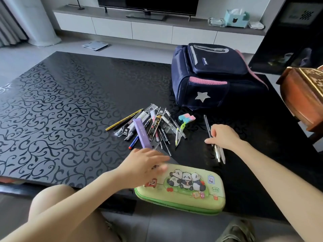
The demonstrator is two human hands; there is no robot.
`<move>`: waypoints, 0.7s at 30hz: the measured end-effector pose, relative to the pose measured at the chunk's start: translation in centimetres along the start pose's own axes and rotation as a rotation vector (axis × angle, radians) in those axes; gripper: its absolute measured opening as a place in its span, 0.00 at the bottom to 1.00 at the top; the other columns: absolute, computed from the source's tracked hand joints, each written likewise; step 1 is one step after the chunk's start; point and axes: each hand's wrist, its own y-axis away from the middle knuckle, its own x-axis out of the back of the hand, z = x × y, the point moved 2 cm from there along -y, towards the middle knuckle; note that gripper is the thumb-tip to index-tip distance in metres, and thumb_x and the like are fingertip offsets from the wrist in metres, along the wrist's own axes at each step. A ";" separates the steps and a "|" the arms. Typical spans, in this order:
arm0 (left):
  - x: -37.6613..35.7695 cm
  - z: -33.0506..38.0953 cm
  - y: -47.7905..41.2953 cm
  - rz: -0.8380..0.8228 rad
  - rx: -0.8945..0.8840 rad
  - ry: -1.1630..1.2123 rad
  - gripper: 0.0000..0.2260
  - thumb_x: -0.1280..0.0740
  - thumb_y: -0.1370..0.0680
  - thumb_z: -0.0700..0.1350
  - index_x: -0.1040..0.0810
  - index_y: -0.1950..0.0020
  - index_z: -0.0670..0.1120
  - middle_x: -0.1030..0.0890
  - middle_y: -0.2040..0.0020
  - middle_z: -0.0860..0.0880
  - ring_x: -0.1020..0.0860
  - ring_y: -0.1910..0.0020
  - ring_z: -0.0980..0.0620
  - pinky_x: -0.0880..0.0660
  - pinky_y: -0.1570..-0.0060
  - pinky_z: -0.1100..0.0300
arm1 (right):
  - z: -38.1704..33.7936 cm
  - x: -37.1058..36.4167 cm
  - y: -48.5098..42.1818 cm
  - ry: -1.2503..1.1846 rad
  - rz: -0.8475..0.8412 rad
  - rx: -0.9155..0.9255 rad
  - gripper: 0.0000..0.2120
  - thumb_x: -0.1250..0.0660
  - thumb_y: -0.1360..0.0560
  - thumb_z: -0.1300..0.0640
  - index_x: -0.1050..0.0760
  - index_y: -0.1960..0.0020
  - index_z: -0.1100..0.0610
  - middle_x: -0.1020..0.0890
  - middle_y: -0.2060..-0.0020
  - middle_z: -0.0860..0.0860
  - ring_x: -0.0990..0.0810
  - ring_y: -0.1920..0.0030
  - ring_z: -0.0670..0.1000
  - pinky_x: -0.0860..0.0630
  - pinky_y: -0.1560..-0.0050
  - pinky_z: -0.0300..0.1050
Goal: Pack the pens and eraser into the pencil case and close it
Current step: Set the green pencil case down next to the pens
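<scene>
Pencil case (183, 187) closed, at near edge of table (70, 102). Left hand (145, 165) blurred, fingers straight, over its left end. Right hand (224, 137) grips pens (219, 154), right of loose pile (157, 123); eraser (186, 118) between. Risk: unzipping 1-handed pushes case off edge.

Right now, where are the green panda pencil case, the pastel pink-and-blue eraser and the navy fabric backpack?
Green panda pencil case (185, 186): head view, on its lid at the panda picture.
Pastel pink-and-blue eraser (186, 118): head view, middle of its top face.
Navy fabric backpack (209, 74): head view, its front pocket panel.
</scene>
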 end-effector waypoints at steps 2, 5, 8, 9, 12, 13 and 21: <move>0.2 -0.8 -1.5 0.023 -0.055 -0.039 0.35 0.66 0.26 0.67 0.27 0.35 0.57 0.25 0.36 0.61 0.32 0.34 0.57 0.40 0.38 0.56 | -1.9 1.1 2.0 0.067 0.135 0.067 0.16 0.32 0.30 0.41 0.26 0.55 0.54 0.23 0.58 0.49 0.25 0.52 0.52 0.29 0.57 0.45; -0.3 -1.6 -3.3 -0.105 -0.154 -0.140 0.31 0.63 0.24 0.62 0.26 0.36 0.56 0.26 0.34 0.61 0.38 0.29 0.56 0.47 0.33 0.57 | -6.3 1.8 8.3 -0.167 0.090 0.307 0.27 0.38 0.35 0.30 0.24 0.45 0.46 0.23 0.51 0.45 0.28 0.48 0.48 0.29 0.49 0.45; -0.8 -2.0 -4.4 -0.169 -0.232 -0.215 0.27 0.60 0.22 0.60 0.28 0.34 0.57 0.30 0.31 0.60 0.43 0.26 0.55 0.50 0.31 0.55 | -8.8 0.3 14.6 0.034 -0.191 0.515 0.42 0.40 0.40 0.25 0.43 0.29 0.38 0.38 0.31 0.43 0.40 0.33 0.47 0.43 0.32 0.47; -0.8 -2.0 -4.6 -0.192 -0.236 -0.224 0.26 0.59 0.21 0.60 0.29 0.34 0.57 0.31 0.30 0.60 0.44 0.26 0.55 0.51 0.30 0.54 | -8.7 -0.7 15.5 0.123 -0.235 0.544 0.46 0.38 0.40 0.25 0.49 0.27 0.38 0.45 0.27 0.45 0.46 0.29 0.49 0.49 0.29 0.48; -0.5 -2.3 -5.1 -0.266 -0.199 -0.260 0.24 0.58 0.20 0.59 0.32 0.31 0.56 0.34 0.28 0.59 0.47 0.25 0.55 0.57 0.28 0.51 | -7.8 -2.6 15.8 0.231 -0.262 0.550 0.49 0.34 0.38 0.30 0.60 0.27 0.36 0.52 0.25 0.50 0.49 0.27 0.53 0.52 0.27 0.51; -0.3 -2.6 -5.1 -0.283 -0.185 -0.288 0.27 0.61 0.21 0.61 0.33 0.30 0.56 0.35 0.28 0.58 0.48 0.25 0.55 0.58 0.27 0.50 | -7.6 -2.8 15.7 0.228 -0.256 0.545 0.48 0.33 0.37 0.32 0.60 0.27 0.35 0.52 0.25 0.50 0.48 0.28 0.53 0.50 0.27 0.51; 1.4 -7.7 -2.5 -0.281 -0.071 -0.504 0.29 0.68 0.25 0.60 0.43 0.27 0.61 0.39 0.26 0.61 0.54 0.24 0.57 0.66 0.30 0.46 | -3.6 -0.9 14.8 0.222 -0.272 0.481 0.47 0.30 0.36 0.36 0.59 0.28 0.32 0.50 0.26 0.47 0.48 0.28 0.50 0.50 0.29 0.45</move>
